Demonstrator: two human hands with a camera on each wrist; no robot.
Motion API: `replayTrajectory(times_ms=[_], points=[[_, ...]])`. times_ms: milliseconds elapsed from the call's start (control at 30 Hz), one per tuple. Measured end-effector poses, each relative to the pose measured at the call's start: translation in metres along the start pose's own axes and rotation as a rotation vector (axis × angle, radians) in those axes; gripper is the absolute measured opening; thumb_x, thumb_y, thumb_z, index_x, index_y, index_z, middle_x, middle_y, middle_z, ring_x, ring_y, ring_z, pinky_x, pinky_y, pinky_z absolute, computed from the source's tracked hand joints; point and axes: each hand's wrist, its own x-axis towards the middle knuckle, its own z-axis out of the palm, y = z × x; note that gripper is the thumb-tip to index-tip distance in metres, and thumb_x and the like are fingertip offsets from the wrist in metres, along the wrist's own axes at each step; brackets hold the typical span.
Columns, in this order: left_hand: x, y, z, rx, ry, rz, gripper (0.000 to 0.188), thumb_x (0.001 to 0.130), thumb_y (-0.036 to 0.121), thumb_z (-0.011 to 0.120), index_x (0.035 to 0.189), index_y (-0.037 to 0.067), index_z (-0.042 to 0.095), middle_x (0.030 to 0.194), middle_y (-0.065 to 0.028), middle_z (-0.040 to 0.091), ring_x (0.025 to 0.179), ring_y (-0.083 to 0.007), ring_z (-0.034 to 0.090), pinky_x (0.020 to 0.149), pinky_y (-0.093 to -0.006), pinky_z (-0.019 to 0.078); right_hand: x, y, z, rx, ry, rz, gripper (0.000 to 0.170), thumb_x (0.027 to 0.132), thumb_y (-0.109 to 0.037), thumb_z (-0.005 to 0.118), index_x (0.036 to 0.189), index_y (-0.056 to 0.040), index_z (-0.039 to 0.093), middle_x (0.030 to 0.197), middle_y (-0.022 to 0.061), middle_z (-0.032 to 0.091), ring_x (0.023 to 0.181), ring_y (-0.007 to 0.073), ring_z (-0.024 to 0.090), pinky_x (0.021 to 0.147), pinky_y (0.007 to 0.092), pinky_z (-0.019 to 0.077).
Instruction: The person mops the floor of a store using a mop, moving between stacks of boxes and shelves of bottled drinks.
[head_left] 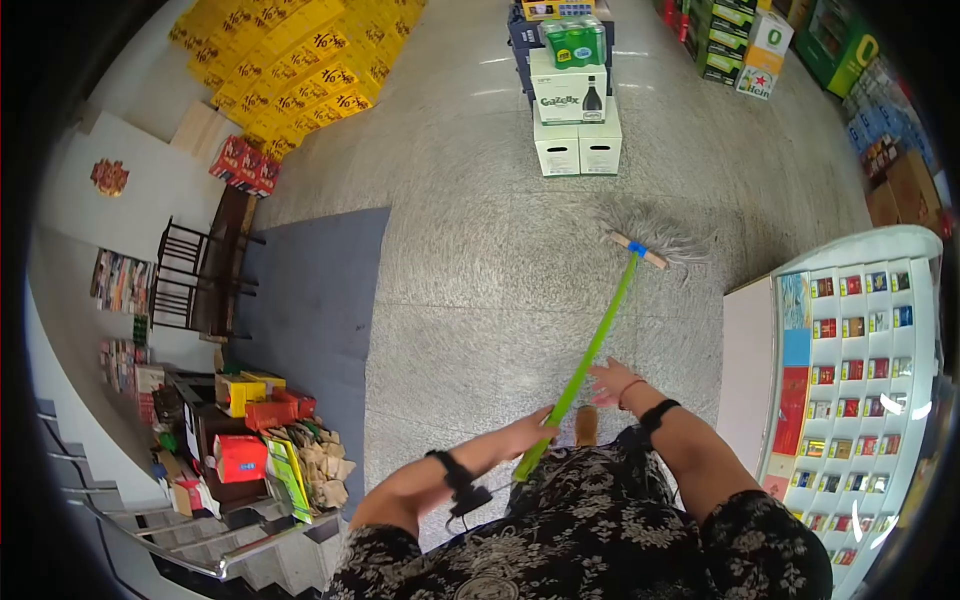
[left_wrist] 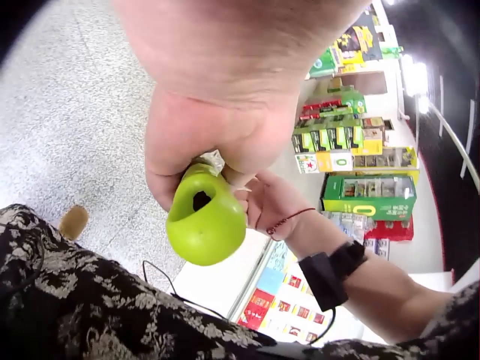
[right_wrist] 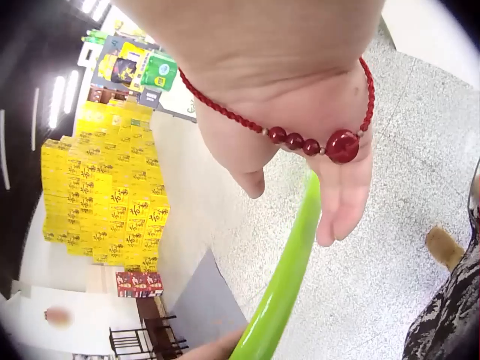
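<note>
A mop with a green handle (head_left: 603,325) slants across the head view, its grey strands (head_left: 665,232) spread on the floor beyond a wooden bar with a blue joint. My left hand (head_left: 527,432) grips the handle near its top end; in the left wrist view the fingers of that hand (left_wrist: 217,135) curl round it just past the rounded green end cap (left_wrist: 206,225). My right hand (head_left: 612,383) is beside the handle, further down. In the right wrist view the right hand (right_wrist: 292,127) has its thumb apart and its fingers extended next to the handle (right_wrist: 281,292), not wrapped round it.
Stacked white cartons (head_left: 570,130) stand ahead of the mop. A display cabinet (head_left: 850,400) is at the right. On the left are a grey mat (head_left: 310,300), dark chairs (head_left: 180,275), a cluttered table and a stair rail (head_left: 225,562). Yellow boxes (head_left: 310,75) fill the far left.
</note>
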Motion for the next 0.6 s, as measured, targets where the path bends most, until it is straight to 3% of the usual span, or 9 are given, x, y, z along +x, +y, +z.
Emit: replayTrajectory(times_ms=[100,133,200,300,367,500,567,600], points=[[-0.02,-0.024,-0.011,-0.142,-0.024,-0.007,0.066,0.086,0.014,0.052,0.14,0.012,0.014,0.083,-0.0066,0.053,0.064,-0.0147,0.053,0.053,-0.0278,0.0469,0.013,-0.015,0.022,-0.109,-0.096,-0.022,0.07,0.079,-0.03,0.06,0.13,-0.0069,0.018,0.108,0.0211,0.05,0.067,0.0333,0.062,0.057,0.0428,0.0531],[-0.033,-0.02,-0.011,-0.163,-0.051,-0.034,0.065,0.087,0.016,0.053,0.14,0.014,0.015,0.09,-0.0077,0.047,0.065,-0.0144,0.05,0.057,-0.0257,0.0479,0.013,-0.022,0.03,-0.132,-0.028,-0.038,0.065,0.079,-0.03,0.059,0.127,-0.0076,0.021,0.1,0.0219,0.051,0.064,0.0334,0.061,0.052,0.0428,0.0522],[-0.057,-0.004,-0.005,-0.226,-0.05,-0.107,0.063,0.088,0.015,0.051,0.14,0.015,0.016,0.087,-0.0067,0.047,0.067,-0.0127,0.05,0.055,-0.0248,0.0472,0.017,-0.035,0.036,-0.154,0.031,-0.058,0.06,0.079,-0.031,0.059,0.124,-0.0084,0.024,0.093,0.0228,0.053,0.061,0.0336,0.061,0.048,0.0429,0.0513],[-0.063,0.01,-0.002,-0.197,0.014,-0.08,0.06,0.09,0.018,0.049,0.14,0.015,0.017,0.083,-0.0051,0.046,0.064,-0.0106,0.046,0.051,-0.0226,0.0445,0.032,-0.053,0.028,-0.215,0.014,-0.012,0.062,0.08,-0.029,0.057,0.125,-0.0048,0.023,0.087,0.0229,0.054,0.056,0.0325,0.06,0.044,0.0426,0.0507],[-0.053,0.021,0.005,-0.211,0.042,-0.077,0.058,0.091,0.02,0.047,0.14,0.015,0.017,0.081,-0.0037,0.045,0.062,-0.0095,0.043,0.048,-0.0204,0.0405,0.054,-0.064,0.012,-0.33,-0.111,0.119,0.063,0.08,-0.03,0.056,0.125,-0.0018,0.022,0.076,0.0216,0.055,0.051,0.0315,0.06,0.04,0.0426,0.0496],[-0.043,0.103,0.044,-0.067,0.01,-0.103,0.056,0.092,0.02,0.045,0.14,0.014,0.017,0.083,-0.002,0.043,0.068,-0.0094,0.044,0.05,-0.0215,0.0404,0.051,-0.096,-0.018,-0.331,0.054,0.037,0.055,0.081,-0.031,0.054,0.118,0.0013,0.03,0.066,0.0208,0.055,0.044,0.0303,0.057,0.036,0.0416,0.0471],[-0.02,0.142,0.055,-0.075,0.004,-0.088,0.056,0.092,0.02,0.044,0.14,0.014,0.017,0.084,-0.0016,0.042,0.069,-0.0094,0.043,0.051,-0.0214,0.0409,0.085,-0.109,-0.045,-0.495,0.161,-0.026,0.037,0.08,-0.03,0.056,0.095,0.0035,0.051,0.063,0.0189,0.057,0.05,0.0293,0.06,0.037,0.0386,0.0467],[-0.007,0.164,0.061,-0.081,-0.013,-0.084,0.056,0.092,0.021,0.044,0.14,0.014,0.017,0.086,-0.0012,0.041,0.071,-0.0094,0.043,0.052,-0.0214,0.0413,0.101,-0.121,-0.058,-0.492,0.159,-0.032,0.037,0.08,-0.03,0.056,0.095,0.0035,0.051,0.063,0.0189,0.057,0.05,0.0293,0.06,0.037,0.0386,0.0467]])
